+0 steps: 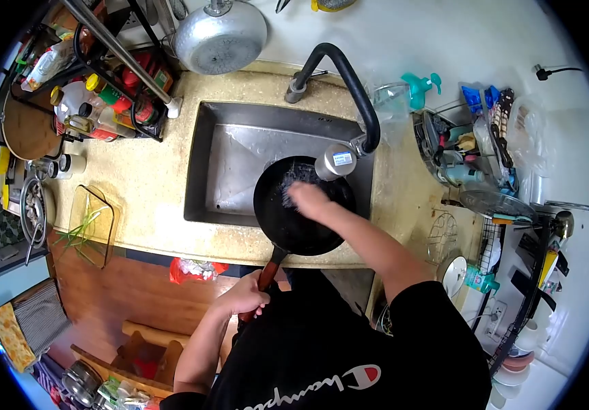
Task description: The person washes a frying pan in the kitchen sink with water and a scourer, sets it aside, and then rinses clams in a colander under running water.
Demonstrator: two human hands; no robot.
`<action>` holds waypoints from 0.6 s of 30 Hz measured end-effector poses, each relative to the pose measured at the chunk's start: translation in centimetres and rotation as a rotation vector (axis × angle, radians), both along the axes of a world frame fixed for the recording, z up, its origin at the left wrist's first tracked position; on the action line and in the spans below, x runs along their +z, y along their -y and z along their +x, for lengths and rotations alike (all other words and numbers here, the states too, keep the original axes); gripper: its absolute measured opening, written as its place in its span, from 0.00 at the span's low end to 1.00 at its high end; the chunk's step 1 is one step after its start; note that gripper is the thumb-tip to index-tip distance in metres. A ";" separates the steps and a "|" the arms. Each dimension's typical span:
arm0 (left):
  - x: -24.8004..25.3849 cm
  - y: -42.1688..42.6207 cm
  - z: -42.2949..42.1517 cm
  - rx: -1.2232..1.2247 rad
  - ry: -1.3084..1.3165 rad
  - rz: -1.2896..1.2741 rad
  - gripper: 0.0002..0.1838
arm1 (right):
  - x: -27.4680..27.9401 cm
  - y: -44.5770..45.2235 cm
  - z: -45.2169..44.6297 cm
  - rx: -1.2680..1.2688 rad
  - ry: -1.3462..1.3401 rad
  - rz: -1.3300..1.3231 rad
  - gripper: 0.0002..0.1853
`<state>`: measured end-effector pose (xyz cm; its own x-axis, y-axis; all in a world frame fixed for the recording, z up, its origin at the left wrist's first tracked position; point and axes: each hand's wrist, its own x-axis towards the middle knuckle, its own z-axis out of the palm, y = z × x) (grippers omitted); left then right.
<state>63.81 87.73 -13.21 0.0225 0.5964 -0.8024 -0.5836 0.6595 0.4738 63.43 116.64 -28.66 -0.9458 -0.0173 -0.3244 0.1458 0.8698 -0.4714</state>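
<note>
Black frying pan over the front edge of the sink, its brown handle clasped by the left hand; uneven pressure from the right hand, whose grip cannot be discerned, could tip it.

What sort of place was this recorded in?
Most likely a home kitchen: there is a sink with a black faucet, a dark frying pan held over it, and seasoning bottles on a rack.

Matt black pan, smooth wood-look handle, dull metal sink
</note>
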 end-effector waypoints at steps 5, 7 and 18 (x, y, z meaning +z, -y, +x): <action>0.2 -0.1 -0.2 -0.024 0.011 -0.027 0.31 | 5.0 0.0 4.7 0.272 0.187 0.028 0.08; 1.5 -0.7 -0.8 -0.078 -0.023 -0.048 0.29 | 4.8 2.3 3.4 0.321 0.087 -0.098 0.07; 1.2 -0.4 -0.7 -0.065 -0.025 -0.050 0.27 | 3.8 2.9 2.3 0.309 0.060 -0.017 0.07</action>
<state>63.12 88.18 -11.96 0.0391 0.5537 -0.8318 -0.5269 0.7187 0.4536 65.74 113.77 -24.81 -0.8739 -0.3069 -0.3769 -0.0964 0.8695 -0.4844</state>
